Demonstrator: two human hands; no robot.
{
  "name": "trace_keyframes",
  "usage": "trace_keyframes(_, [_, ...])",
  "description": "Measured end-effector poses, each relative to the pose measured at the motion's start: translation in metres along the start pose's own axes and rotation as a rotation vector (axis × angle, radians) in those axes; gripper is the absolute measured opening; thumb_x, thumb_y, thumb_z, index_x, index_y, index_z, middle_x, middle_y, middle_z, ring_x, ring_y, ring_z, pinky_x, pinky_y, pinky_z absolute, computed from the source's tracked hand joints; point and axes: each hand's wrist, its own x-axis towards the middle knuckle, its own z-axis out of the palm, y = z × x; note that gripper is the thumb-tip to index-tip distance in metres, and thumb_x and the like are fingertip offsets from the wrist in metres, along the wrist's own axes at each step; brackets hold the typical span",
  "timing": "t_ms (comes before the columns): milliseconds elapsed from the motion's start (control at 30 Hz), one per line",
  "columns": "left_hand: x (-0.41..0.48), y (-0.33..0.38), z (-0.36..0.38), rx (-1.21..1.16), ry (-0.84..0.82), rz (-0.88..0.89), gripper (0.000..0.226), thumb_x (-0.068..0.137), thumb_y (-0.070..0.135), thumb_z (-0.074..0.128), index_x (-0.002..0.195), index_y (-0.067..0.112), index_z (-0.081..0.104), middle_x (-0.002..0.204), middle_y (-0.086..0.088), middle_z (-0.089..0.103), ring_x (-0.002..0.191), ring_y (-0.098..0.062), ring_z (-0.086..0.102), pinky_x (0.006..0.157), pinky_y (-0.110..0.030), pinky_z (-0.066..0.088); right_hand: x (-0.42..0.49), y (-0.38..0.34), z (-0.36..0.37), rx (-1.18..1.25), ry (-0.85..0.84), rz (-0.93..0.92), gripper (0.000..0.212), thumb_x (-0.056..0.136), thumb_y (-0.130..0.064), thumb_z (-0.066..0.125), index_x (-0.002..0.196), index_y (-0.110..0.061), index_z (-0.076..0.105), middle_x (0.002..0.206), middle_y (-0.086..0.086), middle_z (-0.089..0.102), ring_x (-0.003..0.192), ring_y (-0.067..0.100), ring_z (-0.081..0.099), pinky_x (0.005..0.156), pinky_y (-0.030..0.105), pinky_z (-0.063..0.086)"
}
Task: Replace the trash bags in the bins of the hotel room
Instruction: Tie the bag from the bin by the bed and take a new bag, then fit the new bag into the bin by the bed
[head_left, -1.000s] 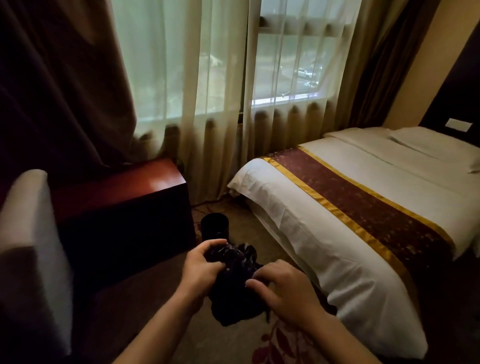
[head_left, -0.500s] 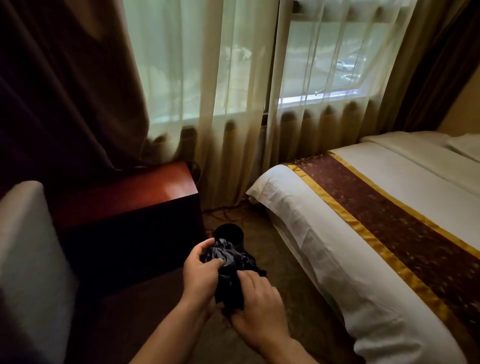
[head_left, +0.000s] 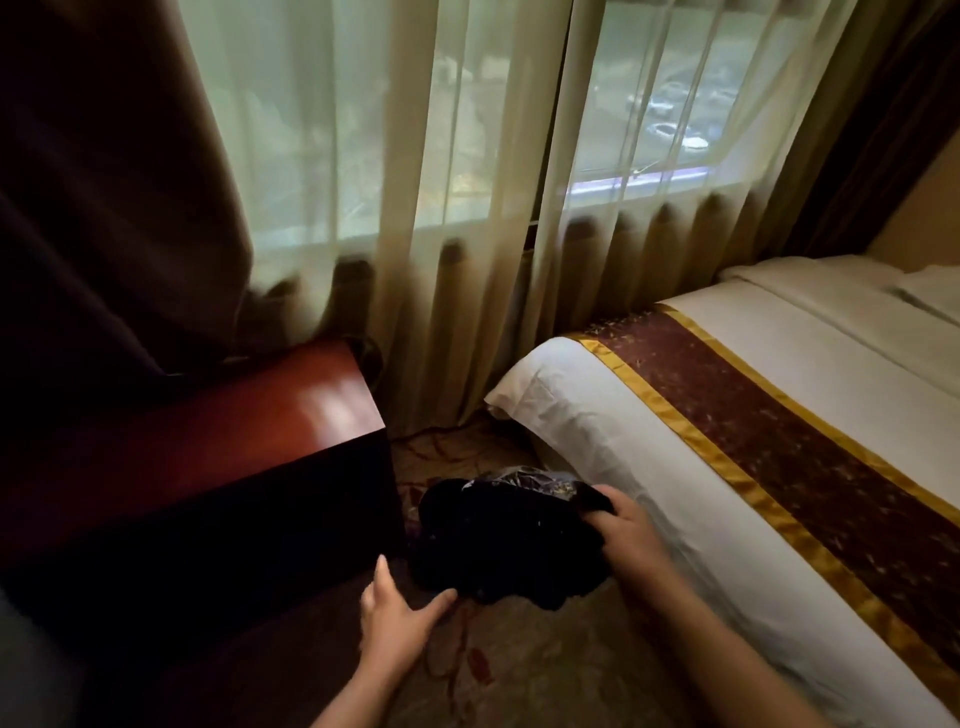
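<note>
At lower centre of the frame, just right of the dark wooden cabinet (head_left: 208, 467), the left hand (head_left: 395, 618) is spread with fingers released, its fingertips touching the lower edge of the black trash bag (head_left: 498, 540), while the right hand (head_left: 623, 530) to the right has its grip clenched on the bag's bunched upper rim, beside the bed (head_left: 649, 467). Judging by this, the step is opening a bag over the floor; the bin itself is hidden, so next the mouth must be spread and lined up. No writing or brand is readable
</note>
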Motion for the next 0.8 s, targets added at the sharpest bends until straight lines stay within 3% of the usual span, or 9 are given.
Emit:
trace_keyframes(100, [0.044, 0.020, 0.010, -0.330, -0.130, -0.280, 0.114, 0.077, 0.047, 0.078, 0.157, 0.020, 0.000, 0.160, -0.017, 0.022, 0.143, -0.038, 0.030, 0.107, -0.048, 0.035, 0.026, -0.014, -0.008, 0.108, 0.012, 0.056, 0.019, 0.095, -0.006, 0.054, 0.099, -0.008, 0.072, 0.099, 0.024, 0.071, 0.093, 0.039, 0.068, 0.076, 0.049, 0.052])
trace_keyframes(167, [0.066, 0.033, 0.023, -0.653, -0.287, -0.433, 0.103, 0.080, 0.040, 0.076, 0.156, 0.031, 0.007, 0.155, -0.017, 0.031, 0.137, -0.041, 0.037, 0.097, -0.049, 0.040, 0.045, -0.017, -0.018, 0.193, 0.007, 0.104, 0.021, 0.096, -0.005, 0.052, 0.105, -0.007, 0.071, 0.104, 0.024, 0.071, 0.095, 0.038, 0.067, 0.077, 0.046, 0.050])
trace_keyframes(233, [0.087, 0.047, 0.039, -0.842, -0.428, -0.408, 0.087, 0.080, 0.032, 0.076, 0.152, 0.035, 0.026, 0.146, -0.010, 0.047, 0.129, -0.037, 0.048, 0.095, -0.049, 0.043, 0.070, -0.018, -0.031, 0.213, 0.014, 0.155, 0.021, 0.097, -0.007, 0.052, 0.109, -0.008, 0.070, 0.107, 0.023, 0.071, 0.101, 0.040, 0.067, 0.078, 0.047, 0.051])
trace_keyframes(300, [0.105, 0.069, 0.056, -0.915, -0.441, -0.319, 0.071, 0.079, 0.019, 0.075, 0.143, 0.020, 0.045, 0.130, -0.011, 0.064, 0.115, -0.033, 0.062, 0.086, -0.047, 0.054, 0.099, -0.016, -0.043, 0.177, 0.028, 0.187, 0.019, 0.099, -0.016, 0.054, 0.108, -0.010, 0.070, 0.104, 0.017, 0.074, 0.098, 0.037, 0.069, 0.074, 0.042, 0.054])
trace_keyframes(400, [0.135, 0.104, 0.073, -0.853, -0.236, -0.165, 0.030, 0.082, 0.003, 0.071, 0.112, 0.005, 0.069, 0.106, -0.019, 0.074, 0.093, -0.033, 0.072, 0.074, -0.041, 0.059, 0.155, -0.009, -0.058, -0.004, 0.056, 0.173, 0.019, 0.099, -0.034, 0.057, 0.096, -0.022, 0.071, 0.092, 0.004, 0.076, 0.087, 0.027, 0.072, 0.070, 0.041, 0.057])
trace_keyframes(533, [0.179, 0.138, 0.082, -0.506, 0.164, -0.024, 0.022, 0.076, 0.006, 0.081, 0.094, 0.007, 0.068, 0.091, -0.012, 0.074, 0.093, -0.035, 0.070, 0.083, -0.040, 0.056, 0.243, 0.011, -0.070, -0.479, 0.094, -0.032, 0.012, 0.097, -0.029, 0.057, 0.089, -0.030, 0.066, 0.089, -0.003, 0.071, 0.084, 0.022, 0.066, 0.072, 0.041, 0.053])
trace_keyframes(633, [0.193, 0.165, 0.088, -0.231, 0.364, 0.010, 0.045, 0.074, 0.015, 0.084, 0.110, 0.012, 0.056, 0.095, -0.002, 0.064, 0.098, -0.029, 0.064, 0.080, -0.034, 0.048, 0.298, 0.017, -0.065, -0.543, -0.008, -0.048, 0.011, 0.090, -0.022, 0.061, 0.098, -0.026, 0.068, 0.091, -0.001, 0.071, 0.084, 0.020, 0.065, 0.072, 0.037, 0.053])
trace_keyframes(733, [0.210, 0.183, 0.095, -0.260, 0.336, 0.000, 0.088, 0.073, 0.020, 0.085, 0.145, 0.021, 0.034, 0.113, 0.002, 0.052, 0.109, -0.016, 0.052, 0.098, -0.037, 0.046, 0.341, 0.016, -0.055, -0.615, -0.128, -0.065, 0.019, 0.088, -0.027, 0.065, 0.107, -0.026, 0.070, 0.096, -0.003, 0.072, 0.087, 0.017, 0.065, 0.072, 0.032, 0.050])
trace_keyframes(800, [0.221, 0.191, 0.096, -0.366, 0.287, -0.072, 0.073, 0.079, 0.010, 0.079, 0.143, 0.012, 0.044, 0.113, -0.003, 0.057, 0.108, -0.018, 0.054, 0.094, -0.035, 0.046, 0.364, 0.012, -0.049, -0.619, -0.149, -0.096, 0.019, 0.089, -0.032, 0.068, 0.107, -0.025, 0.069, 0.097, -0.006, 0.069, 0.086, 0.014, 0.062, 0.070, 0.029, 0.045])
